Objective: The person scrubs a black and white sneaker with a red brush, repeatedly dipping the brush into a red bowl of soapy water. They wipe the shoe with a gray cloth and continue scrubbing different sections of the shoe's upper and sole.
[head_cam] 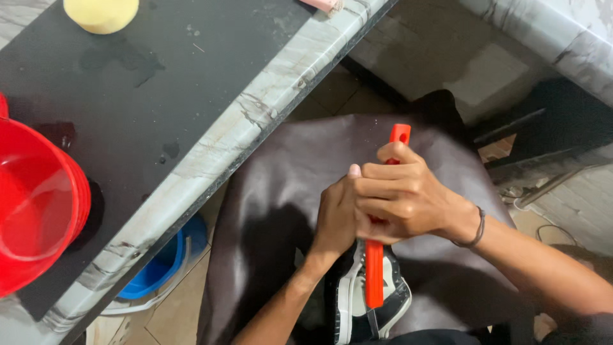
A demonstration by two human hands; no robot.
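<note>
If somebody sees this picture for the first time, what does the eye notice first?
First come the two hands in the middle: the right hand grips a long red-orange tool, and the left hand presses against it, above a black and white shoe on a dark brown apron. At the left edge, a bright red basin stands on the black counter, with a yellow sponge at the top.

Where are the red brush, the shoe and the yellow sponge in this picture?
red brush (374,275), head view, on the long red body below the hands.
shoe (348,300), head view, on the white side panel.
yellow sponge (101,13), head view, on its top face.
</note>
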